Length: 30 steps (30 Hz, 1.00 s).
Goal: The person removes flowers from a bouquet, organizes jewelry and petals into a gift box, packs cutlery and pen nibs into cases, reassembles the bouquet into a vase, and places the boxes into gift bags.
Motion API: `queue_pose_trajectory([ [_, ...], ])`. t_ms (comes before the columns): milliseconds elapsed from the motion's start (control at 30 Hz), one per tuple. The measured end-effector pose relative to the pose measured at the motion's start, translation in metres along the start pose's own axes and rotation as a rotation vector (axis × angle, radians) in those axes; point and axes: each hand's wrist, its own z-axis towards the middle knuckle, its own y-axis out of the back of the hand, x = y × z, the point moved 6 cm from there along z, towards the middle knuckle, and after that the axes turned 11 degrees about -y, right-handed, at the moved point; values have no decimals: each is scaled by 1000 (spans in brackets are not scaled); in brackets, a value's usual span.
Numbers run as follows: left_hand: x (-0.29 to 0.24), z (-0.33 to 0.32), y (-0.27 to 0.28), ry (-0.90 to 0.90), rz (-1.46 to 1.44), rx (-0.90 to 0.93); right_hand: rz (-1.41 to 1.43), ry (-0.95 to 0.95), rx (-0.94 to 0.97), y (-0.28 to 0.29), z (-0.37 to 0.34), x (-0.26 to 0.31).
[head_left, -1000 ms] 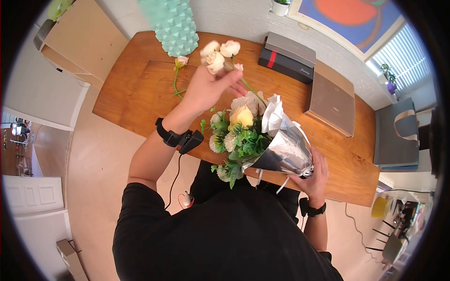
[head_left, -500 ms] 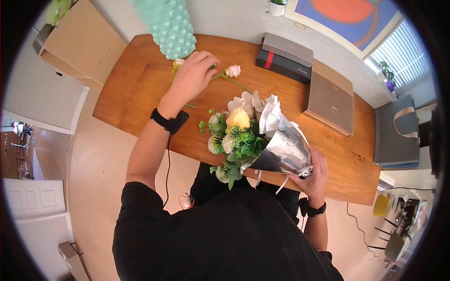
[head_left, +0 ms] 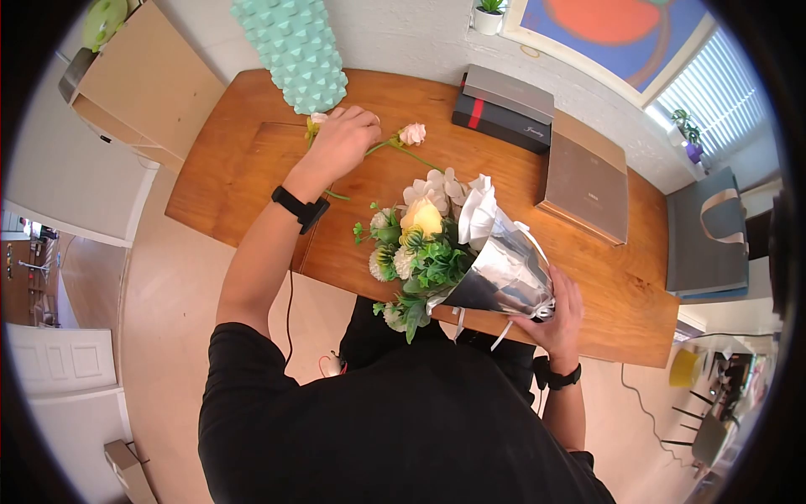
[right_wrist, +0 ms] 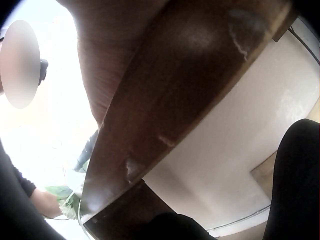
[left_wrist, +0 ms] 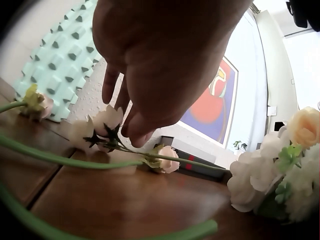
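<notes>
On the table lies a bouquet [head_left: 420, 252] of white, yellow and green artificial flowers in silver wrapping [head_left: 504, 281]. My right hand [head_left: 558, 315] grips its gathered lower end; in the right wrist view that grip is hidden behind the table edge. My left hand [head_left: 340, 143] reaches to the back left, palm down, over white roses [left_wrist: 107, 120] on a thin stem. Its fingers [left_wrist: 110, 85] hang loosely behind the blossoms. Beside the hand lie a pink rose [head_left: 412, 134] and another pale rose with yellowish leaves [left_wrist: 35, 102].
A mint studded vase [head_left: 302, 71] stands at the table's back left. Dark gift boxes [head_left: 504, 109] and a brown box [head_left: 585, 181] sit at the back right. Past the right edge is a grey bag [head_left: 709, 235].
My left hand has lowered the white roses from above the table towards the back left, where it now hovers close over them. The right hand keeps its hold on the bouquet.
</notes>
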Motion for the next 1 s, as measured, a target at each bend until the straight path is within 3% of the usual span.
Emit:
queue_pose_trajectory([
  [333,-6,-5,-9,13,-4,114,-7,-8,7,1,0,1],
  [500,-9,-5,-3,-11,-7,70,-3,-2,6,1,0,1],
  [633,-19,-3,21,-131,-65,-62,7,-1,6,0,0,0],
  [1000,-24,-12,127,-107,-21,-231,4,6,-3,-1,0,0],
])
